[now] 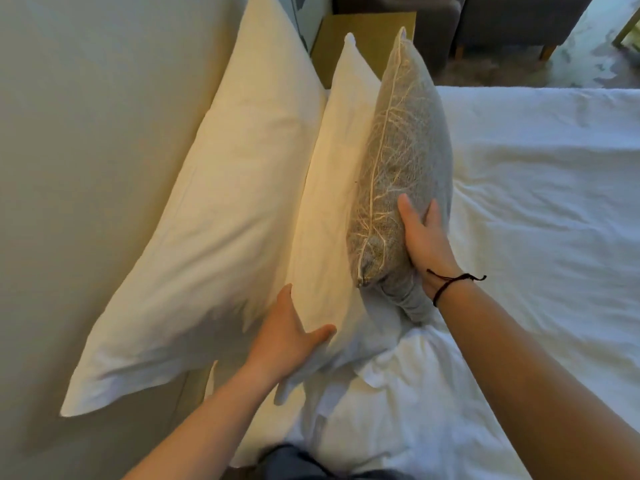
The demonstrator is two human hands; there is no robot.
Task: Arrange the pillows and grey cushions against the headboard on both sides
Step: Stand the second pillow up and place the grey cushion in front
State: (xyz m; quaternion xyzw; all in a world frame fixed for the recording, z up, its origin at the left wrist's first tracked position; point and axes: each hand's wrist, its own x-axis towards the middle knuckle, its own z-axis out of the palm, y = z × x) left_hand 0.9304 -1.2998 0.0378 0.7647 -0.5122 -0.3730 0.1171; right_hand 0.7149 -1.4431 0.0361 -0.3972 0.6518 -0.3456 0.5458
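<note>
While the right hand [424, 237] grips the grey cushion [405, 161], left hand [287, 337] fingers hide behind a pillow [332, 202], grip unclear.

No legible text, label, brand, number or sign appears anywhere in the head view. The grey woven cushion with pale piped edge [405, 161], the two white fabric pillows [214, 216] and the white crumpled bed sheet [540, 209] all show plain surfaces without tag or print. The beige padded headboard [86, 133] and the dark string bracelet [450, 282] on the right wrist likewise carry no marking.
</note>
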